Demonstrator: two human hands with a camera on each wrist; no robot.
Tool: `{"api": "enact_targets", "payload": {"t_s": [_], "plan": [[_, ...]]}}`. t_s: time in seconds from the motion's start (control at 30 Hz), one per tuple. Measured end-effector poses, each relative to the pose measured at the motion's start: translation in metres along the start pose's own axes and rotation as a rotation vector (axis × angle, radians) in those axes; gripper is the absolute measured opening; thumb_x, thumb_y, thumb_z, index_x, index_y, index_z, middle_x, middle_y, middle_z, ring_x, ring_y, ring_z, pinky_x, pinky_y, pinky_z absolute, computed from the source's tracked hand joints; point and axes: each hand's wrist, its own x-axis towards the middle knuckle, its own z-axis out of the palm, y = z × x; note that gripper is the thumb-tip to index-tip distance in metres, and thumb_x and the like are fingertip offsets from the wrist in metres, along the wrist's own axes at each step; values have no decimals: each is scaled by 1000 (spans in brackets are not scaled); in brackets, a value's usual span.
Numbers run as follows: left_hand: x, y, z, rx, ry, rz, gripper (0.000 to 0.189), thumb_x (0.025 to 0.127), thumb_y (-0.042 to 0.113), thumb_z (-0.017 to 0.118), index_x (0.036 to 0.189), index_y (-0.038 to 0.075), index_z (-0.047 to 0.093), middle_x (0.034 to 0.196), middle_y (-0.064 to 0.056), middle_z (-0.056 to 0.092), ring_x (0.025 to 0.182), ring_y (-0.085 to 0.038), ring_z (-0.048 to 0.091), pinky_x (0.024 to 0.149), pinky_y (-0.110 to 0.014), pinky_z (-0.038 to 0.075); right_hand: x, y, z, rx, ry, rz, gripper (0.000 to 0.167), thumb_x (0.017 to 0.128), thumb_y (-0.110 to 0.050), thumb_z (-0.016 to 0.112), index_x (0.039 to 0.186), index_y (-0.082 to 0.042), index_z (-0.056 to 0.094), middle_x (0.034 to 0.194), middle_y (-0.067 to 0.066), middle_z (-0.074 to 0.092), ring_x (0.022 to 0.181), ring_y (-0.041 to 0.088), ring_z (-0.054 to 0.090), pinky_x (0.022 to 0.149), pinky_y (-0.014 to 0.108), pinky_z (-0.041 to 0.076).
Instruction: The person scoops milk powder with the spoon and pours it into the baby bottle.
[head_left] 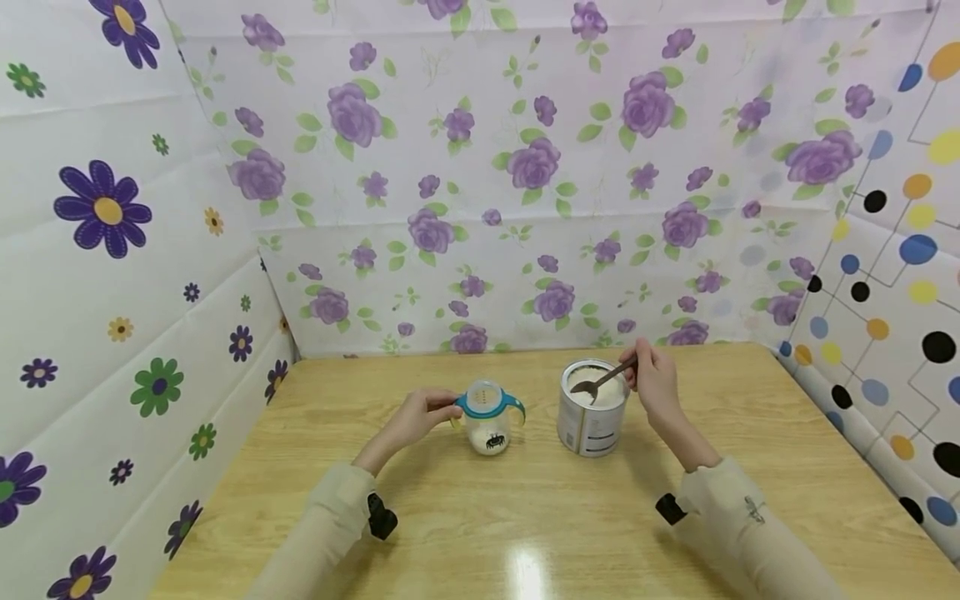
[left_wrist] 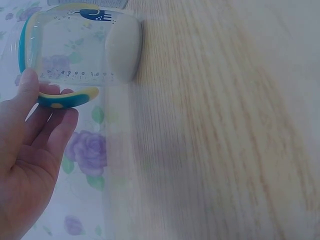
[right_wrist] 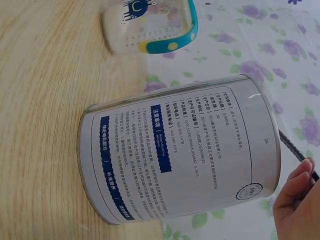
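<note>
Pale sleeves (head_left: 322, 518) frame left fingers (head_left: 444, 413) pinching a cup (head_left: 487, 432) at 12 o'clock, powder (left_wrist: 124, 49) apparently inside already; right fingers (head_left: 644, 354) grip a spoon (head_left: 612, 372) over 1 o'clock's tin (head_left: 573, 423), plenty remaining.

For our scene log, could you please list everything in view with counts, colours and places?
cup: 1, clear with blue-and-yellow handles, upright left of the tin
tin: 1, whitish with dark print, on the table
powder: 1 mass, off-white, inside the tin
spoon: 1, brown, at the tin's opening
table: 1, light wood, beneath everything
patterned sheets: 3, mainly white, left, back and right
wrist devices: 2, black, one by each wrist
sleeves: 2, cream, on both arms
left hand: 1, bare, pinching a cup handle
right hand: 1, bare, holding the spoon
</note>
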Motion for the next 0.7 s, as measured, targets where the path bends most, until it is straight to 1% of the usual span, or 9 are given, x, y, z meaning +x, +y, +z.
{"api": "enact_targets", "payload": {"t_s": [0.1, 0.2, 0.33, 0.43, 0.5, 0.57, 0.7], "plan": [[0, 0, 0, 0, -5, 3, 30, 95, 19, 61, 122, 6, 67, 110, -14, 71, 99, -25, 69, 89, -50, 55, 6, 9, -3, 19, 8, 52, 44, 107, -30, 34, 83, -1, 58, 56, -6, 51, 49, 3, 46, 45, 16, 42], [0, 1, 0, 5, -5, 12, 31, 95, 19, 61, 122, 4, 67, 110, -15, 70, 99, -25, 69, 89, -52, 54, 9, 15, -4, 25, 10, 79, 45, 107, -32, 32, 86, -1, 58, 58, -6, 52, 50, 3, 47, 46, 17, 43], [1, 3, -1, 18, -1, 14, 30, 95, 20, 61, 121, 6, 68, 109, -13, 71, 99, -24, 69, 88, -48, 56, 12, 16, -6, 2, 28, 109, 45, 107, -34, 30, 88, -3, 57, 60, -7, 51, 51, 3, 46, 48, 19, 44], [2, 3, -1, 20, 3, 15, 29, 95, 20, 61, 120, 7, 68, 108, -12, 71, 98, -24, 69, 88, -50, 55, 14, 16, -9, 4, 41, 146, 45, 107, -35, 29, 91, -3, 57, 61, -7, 50, 52, 4, 45, 49, 19, 44], [2, 3, -1, 16, 7, 15, 28, 95, 19, 61, 120, 7, 68, 108, -13, 71, 98, -25, 69, 89, -52, 54, 15, 16, -11, 24, 39, 176, 46, 107, -35, 29, 94, -2, 57, 62, -7, 50, 53, 3, 45, 49, 18, 44], [2, 2, -1, 18, 9, 4, 27, 95, 18, 61, 120, 9, 69, 108, -11, 71, 97, -23, 69, 89, -51, 55, 15, 16, -13, 56, 30, 207, 46, 107, -35, 28, 95, -1, 57, 62, -8, 49, 53, 3, 46, 49, 16, 44], [-1, 1, -1, 26, 6, 5, 26, 96, 14, 60, 120, 8, 69, 108, -11, 71, 96, -22, 69, 88, -49, 55, 16, 18, -14, 158, 23, 273, 44, 107, -35, 29, 90, -6, 58, 62, -8, 50, 52, 1, 47, 47, 14, 44]]}}
